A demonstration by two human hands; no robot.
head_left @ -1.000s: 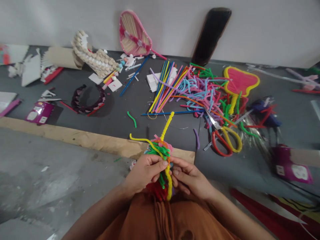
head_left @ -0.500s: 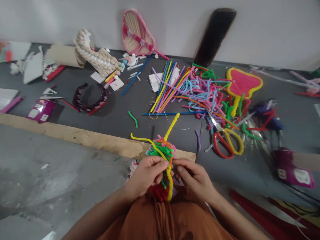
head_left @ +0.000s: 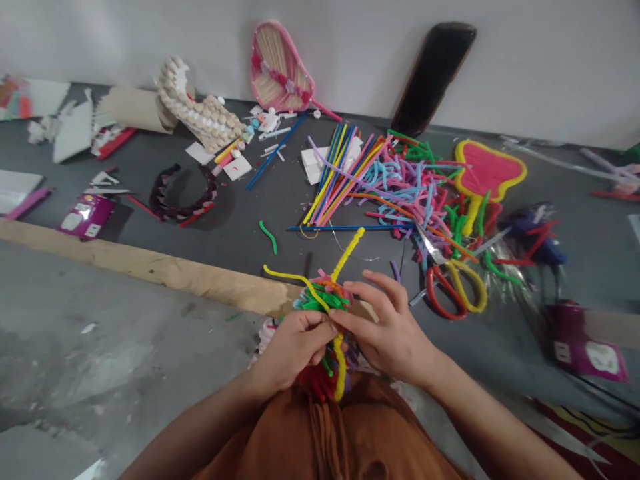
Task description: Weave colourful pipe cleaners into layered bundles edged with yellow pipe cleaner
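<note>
A bundle of pipe cleaners (head_left: 325, 298) in green, pink, orange and yellow is held close to my body at the table edge. My left hand (head_left: 300, 340) pinches it between thumb and fingers. A twisted yellow pipe cleaner stem (head_left: 349, 255) sticks up from the top, and its lower length (head_left: 341, 373) hangs below my fingers. One loose yellow end (head_left: 283, 274) points left. My right hand (head_left: 395, 327) has its fingers spread, the index fingertip touching the bundle beside my left fingertips. Its thumb is hidden.
Loose pipe cleaners (head_left: 400, 177) lie beyond my hands, with red-and-yellow scissors (head_left: 445, 293) to their right. A phone (head_left: 435, 77) and a pink hand fan (head_left: 281, 67) lean against the wall. Further left are a dark headband (head_left: 159, 193) and a purple packet (head_left: 87, 215).
My right hand has moved left and up, and its fingers have spread across the bundle. The left hand keeps its pinch. The view has shifted slightly.
</note>
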